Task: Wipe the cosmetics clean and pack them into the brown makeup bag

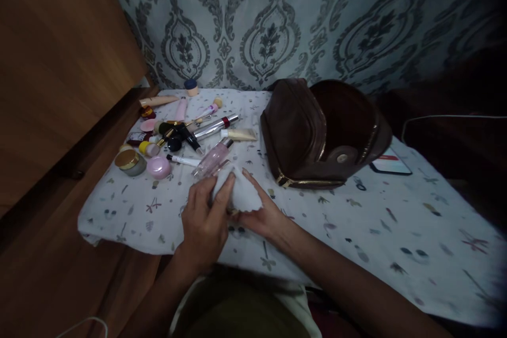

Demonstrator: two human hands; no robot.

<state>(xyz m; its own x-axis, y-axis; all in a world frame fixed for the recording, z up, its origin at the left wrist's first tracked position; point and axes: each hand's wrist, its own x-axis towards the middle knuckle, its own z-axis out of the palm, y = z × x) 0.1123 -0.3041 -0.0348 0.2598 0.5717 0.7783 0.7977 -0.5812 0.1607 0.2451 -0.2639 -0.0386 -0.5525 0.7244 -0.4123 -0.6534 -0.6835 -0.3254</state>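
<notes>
My left hand (206, 216) presses its fingers onto a crumpled white tissue (245, 193) just above the near part of the table. My right hand (259, 214) cups the same tissue from the right and below, thumb upward. A small brownish edge shows between the palms, but what the tissue covers is hidden. Right behind the hands lie clear pinkish bottles (212, 158). A white slim tube (184, 160) is left of them, and a cream tube (240, 134) lies farther back. To the right stands a brown leather bag (293, 132) with its top unzipped.
Several cosmetics crowd the left of the table, among them a gold-lidded jar (130, 162), a lilac round pot (159, 167) and a silver tube (216, 127). A phone (392, 162) lies partly behind the bag. A wooden cabinet (67, 53) borders the left side.
</notes>
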